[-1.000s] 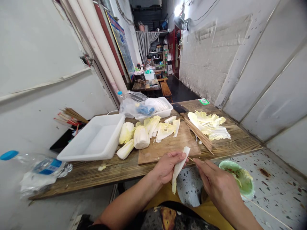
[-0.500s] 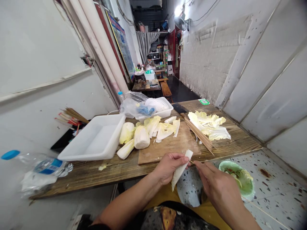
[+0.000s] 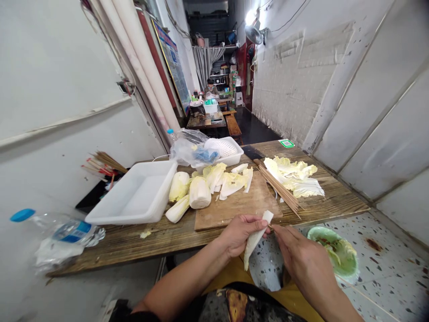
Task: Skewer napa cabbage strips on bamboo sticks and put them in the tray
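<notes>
Table (image 3: pixel 127 243): wood, rough grain, matt. Board (image 3: pixel 231 210): wood, smoother, matt. Big tray (image 3: pixel 137 192): plast., smooth, semi-gl. Bottle (image 3: pixel 72 231): clear plast., glossy. Bag (image 3: pixel 182 151): thin plast., crinkled, w/ sheen. Skewers (image 3: pixel 279 189): wood, matt. Held leaf (image 3: pixel 255 241): smooth surf. Floor (image 3: pixel 395 259) looks smooth, stone-like.

Pinches a cabbage strip (image 3: pixel 256 239) in the left hand (image 3: pixel 239 235), by the near edge of the wooden table (image 3: pixel 338 199). Grips a thin skewer (image 3: pixel 271 227) in the right hand (image 3: pixel 303 255), pointing it toward the strip. Faces a cutting board (image 3: pixel 246 206) with cabbage chunks (image 3: pixel 200 193) at its left, a bundle of skewers (image 3: pixel 280 189) beside its right edge, leaves (image 3: pixel 293 176) farther right.
</notes>
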### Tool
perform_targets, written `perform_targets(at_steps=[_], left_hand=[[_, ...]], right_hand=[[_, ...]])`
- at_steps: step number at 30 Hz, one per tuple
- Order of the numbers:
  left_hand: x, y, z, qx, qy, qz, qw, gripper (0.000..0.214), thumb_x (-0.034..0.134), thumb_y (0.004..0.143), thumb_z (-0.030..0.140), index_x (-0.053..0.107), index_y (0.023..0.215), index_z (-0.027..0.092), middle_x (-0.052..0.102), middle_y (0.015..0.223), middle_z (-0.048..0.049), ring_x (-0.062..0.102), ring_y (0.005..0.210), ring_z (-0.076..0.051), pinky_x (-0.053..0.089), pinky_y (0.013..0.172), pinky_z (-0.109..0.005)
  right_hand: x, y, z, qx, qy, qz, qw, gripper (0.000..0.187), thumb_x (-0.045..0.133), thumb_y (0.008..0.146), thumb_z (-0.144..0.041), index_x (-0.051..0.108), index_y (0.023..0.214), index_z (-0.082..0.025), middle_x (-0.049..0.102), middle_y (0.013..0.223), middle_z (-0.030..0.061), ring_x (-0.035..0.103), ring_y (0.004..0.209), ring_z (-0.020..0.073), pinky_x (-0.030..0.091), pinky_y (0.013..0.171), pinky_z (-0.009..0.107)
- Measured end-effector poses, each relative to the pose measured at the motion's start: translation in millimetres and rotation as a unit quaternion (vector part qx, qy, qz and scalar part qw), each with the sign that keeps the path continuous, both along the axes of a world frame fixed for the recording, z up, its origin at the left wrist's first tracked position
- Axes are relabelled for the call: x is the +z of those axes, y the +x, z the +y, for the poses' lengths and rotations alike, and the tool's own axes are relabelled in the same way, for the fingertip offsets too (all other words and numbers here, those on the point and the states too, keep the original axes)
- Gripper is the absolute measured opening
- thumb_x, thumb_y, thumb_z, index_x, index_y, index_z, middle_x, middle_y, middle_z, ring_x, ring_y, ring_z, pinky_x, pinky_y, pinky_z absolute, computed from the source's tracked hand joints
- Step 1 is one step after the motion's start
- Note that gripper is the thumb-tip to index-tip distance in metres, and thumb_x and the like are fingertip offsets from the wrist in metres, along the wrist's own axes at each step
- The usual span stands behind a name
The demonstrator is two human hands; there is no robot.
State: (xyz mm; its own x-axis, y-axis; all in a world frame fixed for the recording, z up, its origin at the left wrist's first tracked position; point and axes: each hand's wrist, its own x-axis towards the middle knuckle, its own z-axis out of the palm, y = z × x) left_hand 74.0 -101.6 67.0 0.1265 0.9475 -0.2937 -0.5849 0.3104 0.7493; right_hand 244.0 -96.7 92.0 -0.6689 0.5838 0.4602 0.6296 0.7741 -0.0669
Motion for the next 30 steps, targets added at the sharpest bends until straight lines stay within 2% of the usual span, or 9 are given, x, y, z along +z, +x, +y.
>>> perform_targets(at_steps=[4,6,9,13,19,25,28,29,30], left_hand=[[-0.2,3,4,-0.007,-0.002,-0.004,1.000,0.044,0.091,0.045,0.036,0.069,0.070,0.007,0.067,0.064,-0.0047,0.056,0.053,-0.008,0.044,0.060,-0.021],[2.5,0,6,0.010,0.000,-0.002,1.000,0.043,0.090,0.045,0.035,0.069,0.069,0.007,0.068,0.064,-0.0047,0.056,0.053,-0.007,0.045,0.059,-0.020],[7.2,-14,11,0.062,0.010,0.007,0.998,0.041,0.091,0.045,0.035,0.068,0.067,0.008,0.067,0.063,-0.0040,0.057,0.054,-0.007,0.046,0.060,-0.019],[7.3,-29,12,0.094,0.012,0.015,0.995,0.040,0.091,0.043,0.034,0.068,0.066,0.010,0.067,0.061,-0.0030,0.057,0.055,-0.007,0.046,0.059,-0.018],[-0.9,0,2,-0.014,0.022,0.035,0.999,0.043,0.089,0.045,0.040,0.069,0.063,0.008,0.067,0.062,-0.0051,0.055,0.053,-0.008,0.042,0.057,-0.021],[-14.1,20,12,0.001,0.018,0.009,1.000,0.049,0.090,0.039,0.044,0.067,0.067,0.011,0.064,0.064,-0.0016,0.054,0.058,-0.010,0.042,0.063,-0.023],[-22.8,-8,29,0.029,0.093,0.143,0.985,0.047,0.076,0.065,0.052,0.071,0.087,0.011,0.068,0.082,-0.0082,0.060,0.072,-0.016,0.045,0.072,-0.028],[-26.2,-23,37,0.067,0.123,0.261,0.955,0.042,0.067,0.077,0.049,0.070,0.096,0.012,0.068,0.091,-0.0103,0.061,0.080,-0.018,0.046,0.077,-0.030],[-30.1,-39,44,0.115,0.145,0.406,0.895,0.035,0.058,0.085,0.040,0.068,0.105,0.014,0.067,0.101,-0.0115,0.060,0.090,-0.020,0.045,0.083,-0.031]], right_hand=[[-1.8,-7,4,-0.008,0.015,0.022,1.000,0.033,0.031,0.098,-0.018,0.064,0.096,-0.015,0.071,0.084,0.0098,0.071,0.074,0.0218,0.056,0.064,0.031],[-2.1,-3,7,-0.014,0.031,0.030,0.999,0.034,0.031,0.100,-0.022,0.063,0.101,-0.012,0.072,0.087,0.0126,0.071,0.072,0.0231,0.057,0.063,0.033],[-1.2,18,11,-0.018,0.058,0.020,0.998,0.035,0.032,0.101,-0.027,0.063,0.105,-0.011,0.073,0.092,0.0144,0.071,0.072,0.0251,0.057,0.059,0.035],[-2.6,44,15,0.009,0.068,0.003,0.998,0.033,0.033,0.101,-0.027,0.064,0.104,-0.018,0.074,0.095,0.0086,0.072,0.080,0.0232,0.058,0.059,0.030],[-6.5,21,12,0.060,-0.001,0.037,0.998,0.033,0.032,0.100,-0.021,0.065,0.098,-0.018,0.073,0.088,0.0082,0.071,0.074,0.0191,0.056,0.057,0.026],[-13.4,8,20,0.034,-0.025,0.107,0.993,0.028,0.038,0.098,-0.024,0.064,0.092,-0.017,0.072,0.081,0.0075,0.070,0.069,0.0186,0.056,0.061,0.028],[-18.9,16,30,0.016,-0.023,0.130,0.991,0.025,0.041,0.096,-0.024,0.065,0.097,-0.016,0.074,0.087,0.0077,0.071,0.073,0.0185,0.057,0.066,0.027],[-20.9,20,34,0.008,-0.017,0.135,0.991,0.026,0.041,0.095,-0.025,0.065,0.097,-0.015,0.074,0.088,0.0082,0.071,0.074,0.0188,0.057,0.067,0.026],[-23.2,22,37,0.000,-0.011,0.138,0.990,0.026,0.041,0.095,-0.025,0.065,0.097,-0.014,0.074,0.088,0.0088,0.072,0.075,0.0191,0.057,0.067,0.027]])
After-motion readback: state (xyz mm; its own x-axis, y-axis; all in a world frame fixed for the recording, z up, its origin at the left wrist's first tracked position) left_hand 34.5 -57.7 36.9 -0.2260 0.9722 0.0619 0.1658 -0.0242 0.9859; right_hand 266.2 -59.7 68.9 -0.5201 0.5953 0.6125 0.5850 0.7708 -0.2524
